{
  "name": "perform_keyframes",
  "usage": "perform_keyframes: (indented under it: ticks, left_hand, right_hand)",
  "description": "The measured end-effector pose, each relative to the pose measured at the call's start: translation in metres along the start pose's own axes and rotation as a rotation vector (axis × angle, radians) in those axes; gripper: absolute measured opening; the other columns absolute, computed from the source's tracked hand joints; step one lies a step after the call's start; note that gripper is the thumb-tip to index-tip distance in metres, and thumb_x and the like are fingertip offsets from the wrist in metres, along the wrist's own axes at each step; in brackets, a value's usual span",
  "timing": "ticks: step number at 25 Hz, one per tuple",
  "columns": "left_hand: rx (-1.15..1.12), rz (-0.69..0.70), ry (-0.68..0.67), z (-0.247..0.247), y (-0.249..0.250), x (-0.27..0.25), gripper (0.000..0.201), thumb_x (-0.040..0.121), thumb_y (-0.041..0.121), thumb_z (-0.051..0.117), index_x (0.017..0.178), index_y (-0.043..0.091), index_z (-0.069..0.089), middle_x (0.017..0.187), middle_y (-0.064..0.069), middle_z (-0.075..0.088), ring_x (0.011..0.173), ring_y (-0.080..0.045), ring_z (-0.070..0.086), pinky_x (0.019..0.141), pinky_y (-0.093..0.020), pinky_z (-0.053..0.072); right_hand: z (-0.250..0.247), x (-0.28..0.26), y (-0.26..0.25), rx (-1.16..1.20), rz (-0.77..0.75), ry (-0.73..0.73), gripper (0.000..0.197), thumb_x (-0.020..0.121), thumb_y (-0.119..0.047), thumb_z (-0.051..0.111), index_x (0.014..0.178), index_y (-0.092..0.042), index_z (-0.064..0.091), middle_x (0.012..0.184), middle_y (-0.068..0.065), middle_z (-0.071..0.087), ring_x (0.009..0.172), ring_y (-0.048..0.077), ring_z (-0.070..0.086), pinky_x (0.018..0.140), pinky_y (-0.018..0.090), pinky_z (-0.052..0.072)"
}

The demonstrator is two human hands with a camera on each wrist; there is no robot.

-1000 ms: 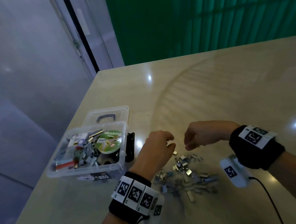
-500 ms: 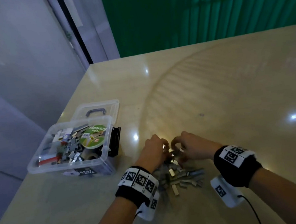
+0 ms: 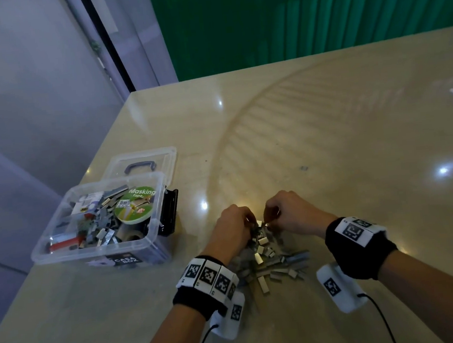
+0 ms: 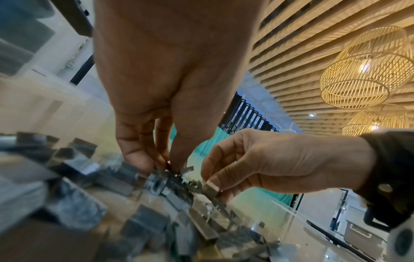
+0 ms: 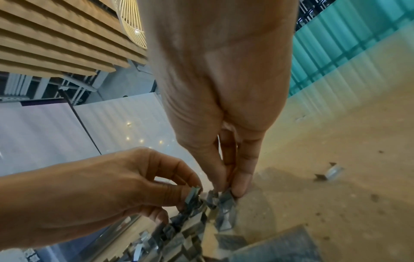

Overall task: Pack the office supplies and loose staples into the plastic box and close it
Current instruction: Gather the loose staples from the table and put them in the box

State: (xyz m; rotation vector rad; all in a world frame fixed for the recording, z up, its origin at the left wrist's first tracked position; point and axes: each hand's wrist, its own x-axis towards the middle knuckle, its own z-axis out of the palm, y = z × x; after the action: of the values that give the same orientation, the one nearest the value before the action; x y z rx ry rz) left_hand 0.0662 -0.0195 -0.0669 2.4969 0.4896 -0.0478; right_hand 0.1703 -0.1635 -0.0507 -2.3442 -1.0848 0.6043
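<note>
A heap of loose staple strips (image 3: 270, 261) lies on the beige table (image 3: 328, 147) between my wrists. My left hand (image 3: 248, 221) and right hand (image 3: 270, 218) meet at the heap's far end, fingers curled down. In the left wrist view the left hand (image 4: 172, 168) pinches staples at the pile's top, and the right hand (image 4: 212, 187) pinches a small strip. The right wrist view shows the right hand (image 5: 226, 191) pinching staples and the left hand (image 5: 190, 193) holding a strip. The clear plastic box (image 3: 62, 256) stands open at the left, holding masking tape (image 3: 136, 205) and several supplies.
The box's clear lid (image 3: 147, 162) with a dark handle lies behind the box. A black object (image 3: 170, 212) leans against the box's right side. One stray staple piece (image 3: 304, 168) lies farther out on the table. The table's left edge runs close to the box.
Both hands have dropped from above the pile onto its far end and closed their fingers on staples. The camera has tilted down a little.
</note>
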Motion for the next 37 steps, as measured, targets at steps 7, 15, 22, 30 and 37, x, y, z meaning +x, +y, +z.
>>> perform_keyframes:
  ticks: [7,15,22,30,37]
  left_hand:
    - [-0.075,-0.005,-0.018,-0.003,-0.003,0.001,0.015,0.094,0.010,0.062,0.103,0.015,0.072,0.102,-0.003,0.070,0.079,-0.008,0.062,0.064,-0.009,0.043]
    - [-0.083,0.044,0.003,-0.011,-0.008,0.000,0.012,0.095,0.011,0.059,0.096,0.014,0.071,0.094,0.001,0.069,0.079,-0.007,0.063,0.073,-0.018,0.054]
    - [-0.054,0.058,-0.005,-0.020,-0.011,0.006,0.019,0.094,0.009,0.059,0.103,0.016,0.073,0.103,-0.001,0.070,0.086,-0.007,0.061,0.065,-0.005,0.039]
    - [0.021,0.023,-0.103,-0.023,-0.010,0.010,0.026,0.092,0.022,0.069,0.117,0.015,0.071,0.112,-0.004,0.070,0.088,-0.007,0.060,0.081,-0.017,0.047]
    - [0.041,0.011,-0.152,-0.021,-0.007,0.011,0.021,0.087,0.019,0.074,0.107,0.016,0.071,0.106,-0.001,0.068,0.088,-0.011,0.062,0.076,-0.020,0.049]
  right_hand:
    - [0.009,0.005,-0.012,-0.113,0.024,-0.073,0.027,0.082,-0.026,0.080,0.105,-0.016,0.069,0.096,-0.003,0.054,0.086,0.015,0.054,0.064,0.023,0.039]
    - [0.005,0.011,-0.002,-0.021,0.019,-0.032,0.005,0.085,-0.013,0.074,0.085,-0.008,0.072,0.094,0.007,0.067,0.086,0.021,0.065,0.077,0.040,0.060]
    - [-0.007,0.019,-0.001,-0.022,-0.008,-0.010,0.005,0.086,-0.012,0.074,0.091,-0.014,0.075,0.095,0.004,0.070,0.086,0.015,0.066,0.077,0.030,0.059]
    - [-0.001,0.021,-0.004,-0.144,-0.035,-0.133,0.021,0.087,-0.013,0.072,0.108,-0.016,0.073,0.105,0.003,0.064,0.092,0.018,0.062,0.075,0.025,0.052]
    - [0.003,0.022,0.007,-0.071,-0.030,-0.038,0.009,0.086,-0.011,0.072,0.092,-0.013,0.078,0.092,0.003,0.071,0.082,0.014,0.067,0.075,0.031,0.060]
